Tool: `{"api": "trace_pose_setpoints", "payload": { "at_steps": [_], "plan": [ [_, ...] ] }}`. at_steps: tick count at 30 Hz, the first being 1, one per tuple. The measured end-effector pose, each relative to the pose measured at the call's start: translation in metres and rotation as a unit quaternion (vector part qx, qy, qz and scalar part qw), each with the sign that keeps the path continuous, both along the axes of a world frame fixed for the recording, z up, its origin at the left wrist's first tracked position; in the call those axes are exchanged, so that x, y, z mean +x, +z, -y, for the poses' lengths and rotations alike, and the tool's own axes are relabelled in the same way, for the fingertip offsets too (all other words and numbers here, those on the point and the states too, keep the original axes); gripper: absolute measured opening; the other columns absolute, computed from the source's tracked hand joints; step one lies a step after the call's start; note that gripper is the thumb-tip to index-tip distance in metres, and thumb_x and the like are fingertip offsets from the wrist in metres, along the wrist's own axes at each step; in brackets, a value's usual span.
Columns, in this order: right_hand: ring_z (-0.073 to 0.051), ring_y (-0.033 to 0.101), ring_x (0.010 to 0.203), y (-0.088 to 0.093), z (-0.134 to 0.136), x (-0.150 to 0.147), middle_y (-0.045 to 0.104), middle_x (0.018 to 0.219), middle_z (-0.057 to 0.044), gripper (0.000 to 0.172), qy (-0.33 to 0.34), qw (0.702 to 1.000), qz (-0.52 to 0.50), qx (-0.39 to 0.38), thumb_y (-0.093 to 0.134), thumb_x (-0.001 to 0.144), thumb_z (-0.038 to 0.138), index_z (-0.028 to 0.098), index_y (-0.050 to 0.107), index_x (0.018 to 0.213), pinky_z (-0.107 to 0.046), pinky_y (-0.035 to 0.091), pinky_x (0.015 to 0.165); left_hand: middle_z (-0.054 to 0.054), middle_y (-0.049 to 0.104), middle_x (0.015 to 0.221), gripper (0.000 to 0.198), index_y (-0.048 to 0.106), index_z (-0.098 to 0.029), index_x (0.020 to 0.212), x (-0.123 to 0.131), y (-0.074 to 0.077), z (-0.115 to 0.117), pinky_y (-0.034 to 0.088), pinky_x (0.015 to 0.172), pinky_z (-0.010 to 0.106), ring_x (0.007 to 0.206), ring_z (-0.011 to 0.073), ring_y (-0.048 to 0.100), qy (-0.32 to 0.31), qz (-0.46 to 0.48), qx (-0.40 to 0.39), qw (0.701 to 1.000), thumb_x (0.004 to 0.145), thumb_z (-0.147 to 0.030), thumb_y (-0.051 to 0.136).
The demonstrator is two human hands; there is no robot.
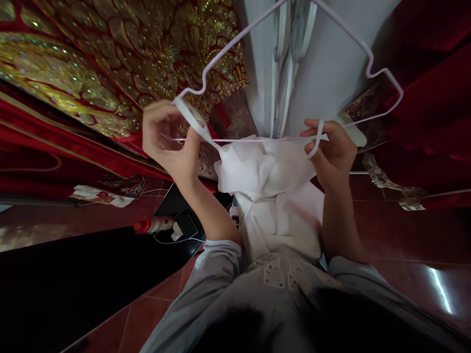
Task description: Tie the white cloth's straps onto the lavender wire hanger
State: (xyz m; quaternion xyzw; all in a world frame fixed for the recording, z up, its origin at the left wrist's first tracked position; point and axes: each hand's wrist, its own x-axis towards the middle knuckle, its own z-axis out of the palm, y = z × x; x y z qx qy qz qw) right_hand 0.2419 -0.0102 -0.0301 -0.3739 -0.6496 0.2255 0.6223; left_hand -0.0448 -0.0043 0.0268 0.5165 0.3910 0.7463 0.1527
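Observation:
A thin pale-pink clothes hanger [235, 40] is held up in front of me. Its left end disappears into the curled fingers of my left hand [172, 137]. One white strap [195, 120] runs from that end, past my left thumb, down to a white garment [265, 166]. My right hand [333, 149] is by the lower right part of the hanger, with a second white strap [319, 137] looped over its fingers and thumb. The garment hangs in soft folds below the hanger's bottom bar, against my front.
Gold-sequined red garments [154, 59] hang at upper left, and dark red cloth [434, 98] at right. Grey-white panels with handles [287, 73] stand ahead. On a black table [110, 274] at lower left lie a red-capped bottle [152, 225] and a dark phone-like object [186, 224] with a white cable.

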Motion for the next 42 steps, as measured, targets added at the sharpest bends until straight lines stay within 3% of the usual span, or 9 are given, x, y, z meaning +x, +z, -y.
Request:
{"api": "trace_pose_setpoints", "payload": {
  "at_steps": [7, 12, 16, 20, 24, 28, 32, 35, 42],
  "plan": [
    [-0.013, 0.063, 0.074, -0.004, -0.005, 0.009, 0.067, 0.098, 0.000, 0.038, -0.035, 0.999, 0.001, 0.008, 0.075, 0.089, 0.057, 0.042, 0.074, 0.124, -0.023, 0.039, 0.049, 0.002, 0.074, 0.102, 0.017, 0.077, -0.022, 0.094, -0.005, 0.030, 0.007, 0.054, 0.108, 0.043, 0.119, 0.0276, 0.065, -0.090, -0.119, -0.146, 0.978, 0.085, -0.021, 0.091],
    [-0.014, 0.063, 0.076, -0.004, -0.006, 0.010, 0.068, 0.098, -0.001, 0.038, -0.039, 0.999, 0.014, 0.018, 0.074, 0.090, 0.056, 0.041, 0.073, 0.125, -0.024, 0.043, 0.051, 0.002, 0.073, 0.115, 0.022, 0.078, -0.022, 0.102, 0.002, 0.035, 0.004, 0.052, 0.113, 0.041, 0.122, 0.0247, 0.063, -0.109, -0.214, -0.064, 0.969, 0.085, -0.024, 0.092],
    [-0.010, 0.056, 0.065, -0.003, -0.003, 0.007, 0.068, 0.099, 0.001, 0.037, -0.027, 1.000, -0.005, 0.013, 0.076, 0.090, 0.050, 0.040, 0.073, 0.125, -0.023, 0.037, 0.047, -0.004, 0.071, 0.104, 0.024, 0.065, -0.024, 0.098, 0.008, 0.007, -0.003, 0.057, 0.087, 0.029, 0.098, 0.0147, 0.066, -0.063, 0.043, -0.002, 0.997, 0.091, -0.013, 0.085],
    [-0.010, 0.057, 0.066, -0.002, -0.002, 0.004, 0.068, 0.102, -0.001, 0.037, -0.050, 0.999, 0.011, 0.003, 0.076, 0.088, 0.053, 0.036, 0.074, 0.121, -0.024, 0.038, 0.047, -0.005, 0.075, 0.113, 0.028, 0.060, -0.027, 0.110, 0.026, -0.023, -0.003, 0.056, 0.082, 0.029, 0.086, 0.0122, 0.067, -0.094, 0.288, -0.045, 0.952, 0.098, -0.004, 0.068],
    [-0.014, 0.063, 0.074, 0.001, 0.001, 0.004, 0.070, 0.106, -0.002, 0.037, -0.073, 0.997, 0.019, 0.003, 0.077, 0.086, 0.055, 0.037, 0.074, 0.118, -0.027, 0.046, 0.053, -0.002, 0.075, 0.102, 0.047, 0.045, -0.037, 0.139, 0.050, -0.032, 0.003, 0.057, 0.087, 0.028, 0.089, 0.0134, 0.070, -0.114, 0.304, -0.077, 0.943, 0.103, -0.013, 0.062],
    [-0.017, 0.065, 0.079, 0.001, -0.003, 0.008, 0.073, 0.111, -0.005, 0.049, -0.047, 0.999, 0.018, 0.013, 0.083, 0.081, 0.050, 0.038, 0.072, 0.128, -0.031, 0.053, 0.059, -0.003, 0.062, 0.077, 0.022, 0.050, -0.035, 0.122, 0.057, -0.028, 0.005, 0.058, 0.078, 0.029, 0.074, 0.0160, 0.066, -0.099, 0.265, -0.108, 0.953, 0.105, -0.023, 0.059],
    [-0.021, 0.071, 0.097, -0.012, -0.026, 0.038, 0.070, 0.119, -0.006, 0.052, -0.229, 0.951, -0.085, 0.192, 0.083, 0.083, 0.048, 0.032, 0.073, 0.130, -0.033, 0.057, 0.069, -0.004, 0.050, 0.065, 0.014, 0.048, -0.030, 0.100, 0.052, -0.022, 0.005, 0.054, 0.061, 0.026, 0.062, 0.0158, 0.056, -0.117, 0.258, -0.084, 0.955, 0.106, -0.027, 0.060],
    [-0.012, 0.069, 0.084, -0.017, -0.048, 0.078, 0.071, 0.107, 0.002, 0.039, -0.296, 0.904, -0.160, 0.263, 0.079, 0.086, 0.029, 0.035, 0.076, 0.124, -0.030, 0.054, 0.069, -0.005, 0.045, 0.063, 0.020, 0.047, -0.029, 0.097, 0.048, -0.019, 0.003, 0.043, 0.051, 0.021, 0.060, 0.0126, 0.052, -0.119, 0.272, -0.067, 0.953, 0.106, -0.023, 0.064],
    [-0.008, 0.064, 0.079, 0.025, -0.061, 0.100, 0.071, 0.088, 0.004, 0.054, -0.151, 0.979, -0.072, 0.118, 0.075, 0.061, -0.014, 0.019, 0.079, 0.103, -0.023, 0.051, 0.068, -0.007, 0.043, 0.067, 0.033, 0.045, -0.029, 0.096, 0.048, -0.022, -0.001, 0.044, 0.054, 0.022, 0.060, 0.0119, 0.049, -0.119, 0.293, -0.042, 0.948, 0.093, -0.019, 0.076]
  ]
}}
